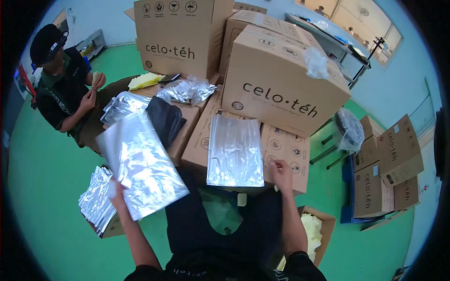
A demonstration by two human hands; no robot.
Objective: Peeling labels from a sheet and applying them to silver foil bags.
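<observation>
My left hand (117, 192) grips the edge of a large silver foil bag (146, 168), held tilted over my left thigh. A stack of silver foil bags (235, 151) lies on the cartons before me. My right hand (281, 174) is just right of that stack, over the carton top, with its fingers curled; whether it holds something small cannot be told. Beyond the held bag lie a black plastic bag (165, 121) and clear plastic packaging (132, 102). Below my left hand, a carton holds many silver foil bags (95, 200).
Large cardboard cartons (277, 84) stand behind the stack. A person (66, 84) sits at the left, near yellow sheets (146, 80). An open carton (325, 232) with yellow paper stands by my right arm. A stool (348, 130) and a loaded blue pallet (348, 207) are at the right.
</observation>
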